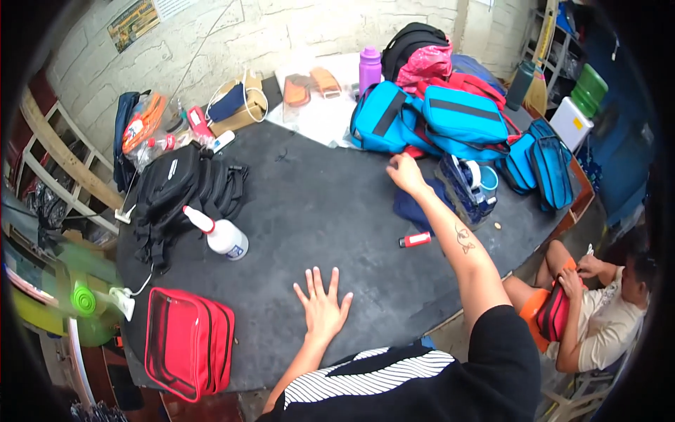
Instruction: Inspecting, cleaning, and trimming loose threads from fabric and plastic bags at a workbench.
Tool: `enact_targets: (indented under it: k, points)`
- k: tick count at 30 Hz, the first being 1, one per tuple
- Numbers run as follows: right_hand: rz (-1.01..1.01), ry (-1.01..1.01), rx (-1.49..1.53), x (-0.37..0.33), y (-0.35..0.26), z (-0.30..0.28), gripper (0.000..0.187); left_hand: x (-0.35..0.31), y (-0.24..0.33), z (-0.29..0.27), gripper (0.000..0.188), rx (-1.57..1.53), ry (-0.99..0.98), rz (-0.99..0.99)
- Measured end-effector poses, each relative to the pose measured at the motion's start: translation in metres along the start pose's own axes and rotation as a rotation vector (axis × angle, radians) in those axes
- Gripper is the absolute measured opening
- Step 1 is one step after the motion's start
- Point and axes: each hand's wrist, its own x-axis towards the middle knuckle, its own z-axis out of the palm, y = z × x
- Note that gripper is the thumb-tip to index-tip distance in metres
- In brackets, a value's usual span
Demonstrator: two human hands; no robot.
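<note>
My left hand [322, 304] lies flat on the dark table [330, 211], fingers spread, holding nothing. My right hand [406, 172] reaches far across the table and rests with fingers curled at the foot of a pile of bright blue bags [429, 119]; whether it grips a strap or fabric I cannot tell. Just right of my right forearm sit a dark blue bag [415, 207] and a clear pouch [467, 186] with a tape roll inside. A small red lighter [415, 240] lies near my forearm.
A black backpack [179, 186] and a white spray bottle [221, 235] lie left. A red bag [186, 341] sits at the near left edge. A purple bottle [370, 67], cardboard box [242, 105] and clutter line the back. A seated person [598, 309] holds a red bag at right.
</note>
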Motion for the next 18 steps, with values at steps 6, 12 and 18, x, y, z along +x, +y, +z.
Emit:
enact_targets:
  k: [6, 12, 18]
  points:
    - [0.046, 0.039, -0.733, 0.033, 0.092, 0.032, 0.047, 0.003, -0.001, -0.002, 0.065, -0.059, -0.023, -0.015]
    - [-0.185, 0.054, -0.962, 0.083, 0.069, 0.010, 0.019, 0.005, -0.003, -0.005, 0.064, -0.059, -0.036, -0.053]
    - [-0.310, 0.277, -0.725, 0.123, -0.008, -0.036, 0.010, 0.006, -0.001, -0.005, 0.065, -0.063, -0.040, -0.049]
